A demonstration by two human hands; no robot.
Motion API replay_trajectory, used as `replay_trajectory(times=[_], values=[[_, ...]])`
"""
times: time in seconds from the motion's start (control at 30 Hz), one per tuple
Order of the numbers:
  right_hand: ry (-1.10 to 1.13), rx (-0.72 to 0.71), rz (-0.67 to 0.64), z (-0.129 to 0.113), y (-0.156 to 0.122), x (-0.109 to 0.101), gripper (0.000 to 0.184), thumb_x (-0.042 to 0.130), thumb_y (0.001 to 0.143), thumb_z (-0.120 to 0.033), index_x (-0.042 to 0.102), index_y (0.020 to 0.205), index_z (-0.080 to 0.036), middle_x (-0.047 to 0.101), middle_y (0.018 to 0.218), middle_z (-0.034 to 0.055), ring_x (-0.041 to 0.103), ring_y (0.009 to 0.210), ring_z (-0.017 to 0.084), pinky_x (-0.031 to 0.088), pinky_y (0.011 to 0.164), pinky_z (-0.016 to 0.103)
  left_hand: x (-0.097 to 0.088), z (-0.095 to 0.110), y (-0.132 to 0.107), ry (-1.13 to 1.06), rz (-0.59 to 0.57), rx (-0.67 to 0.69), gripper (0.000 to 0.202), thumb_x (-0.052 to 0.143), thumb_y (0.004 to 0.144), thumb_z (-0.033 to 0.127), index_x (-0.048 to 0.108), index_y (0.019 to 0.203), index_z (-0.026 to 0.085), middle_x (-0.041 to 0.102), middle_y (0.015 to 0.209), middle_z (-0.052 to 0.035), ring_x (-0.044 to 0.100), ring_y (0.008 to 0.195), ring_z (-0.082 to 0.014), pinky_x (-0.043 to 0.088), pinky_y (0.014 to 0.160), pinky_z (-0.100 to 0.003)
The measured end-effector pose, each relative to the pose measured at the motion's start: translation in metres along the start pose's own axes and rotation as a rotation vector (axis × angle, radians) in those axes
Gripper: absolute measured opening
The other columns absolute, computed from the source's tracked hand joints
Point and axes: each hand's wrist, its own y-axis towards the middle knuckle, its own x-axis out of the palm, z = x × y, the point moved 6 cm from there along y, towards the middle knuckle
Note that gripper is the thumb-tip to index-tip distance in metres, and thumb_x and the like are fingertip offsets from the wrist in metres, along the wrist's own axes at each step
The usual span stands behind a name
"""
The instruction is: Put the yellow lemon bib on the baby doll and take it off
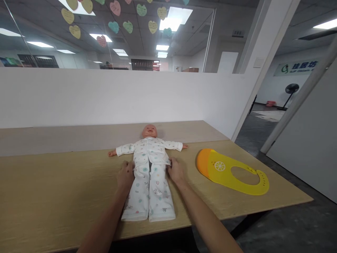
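Observation:
A baby doll [149, 131] lies on its back on the table, head toward the wall and arms spread. It wears a white printed baby shirt [147, 147] and matching baby pants [158, 189], whose wide leg ends point toward me. My right hand [176, 171] pinches the shirt's lower hem at the right of the doll's waist. At the opposite side of the waist, my left hand [125, 174] has its fingers closed at the shirt's edge; its fingertips are partly hidden. The doll's feet do not show.
To the right on the wooden table [65, 196] lies a yellow silicone bib [226, 167] with an orange pocket. A white wall [105, 95] with glass above runs along the back. The table's right edge borders a doorway, with a standing fan [291, 89] beyond.

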Motion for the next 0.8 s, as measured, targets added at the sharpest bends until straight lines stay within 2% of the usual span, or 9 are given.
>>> replay_trajectory(times=[0.17,0.47,0.63,0.8], values=[[-0.062,0.005,-0.022,-0.001,-0.001,0.0,0.03,0.049,0.083,-0.017,0.055,0.113,-0.019,0.064,0.108,0.0091,0.06,0.097,0.02,0.037,0.072,0.026,-0.001,0.003,-0.002,0.015,0.0,0.021,0.03,0.03,0.092,0.023,0.053,0.11,0.017,0.053,0.115,-0.0118,0.059,0.086,-0.0223,0.04,0.064,-0.032],[-0.003,-0.036,0.002,-0.005,-0.005,0.003,0.026,0.043,0.089,-0.026,0.059,0.107,-0.016,0.065,0.104,0.0093,0.06,0.093,0.019,0.035,0.072,0.026,-0.005,-0.003,-0.008,0.004,-0.04,-0.1,0.031,0.031,0.091,0.021,0.058,0.106,0.016,0.057,0.111,-0.0149,0.059,0.097,-0.026,0.043,0.074,-0.035],[-0.032,-0.058,0.019,-0.012,-0.01,-0.005,0.029,0.039,0.092,-0.03,0.062,0.104,-0.016,0.066,0.101,0.0097,0.06,0.091,0.02,0.034,0.07,0.026,-0.001,-0.002,-0.006,-0.022,-0.046,-0.055,0.032,0.036,0.09,0.024,0.06,0.108,0.014,0.059,0.112,-0.0162,0.055,0.106,-0.0292,0.044,0.079,-0.038],[-0.055,-0.058,0.018,-0.014,-0.012,-0.006,0.031,0.037,0.092,-0.029,0.063,0.102,-0.016,0.066,0.1,0.0099,0.061,0.091,0.02,0.033,0.068,0.026,0.005,-0.005,-0.003,-0.089,-0.066,-0.077,0.031,0.034,0.09,0.024,0.056,0.108,0.011,0.058,0.116,-0.0153,0.058,0.104,-0.0315,0.045,0.078,-0.041]])
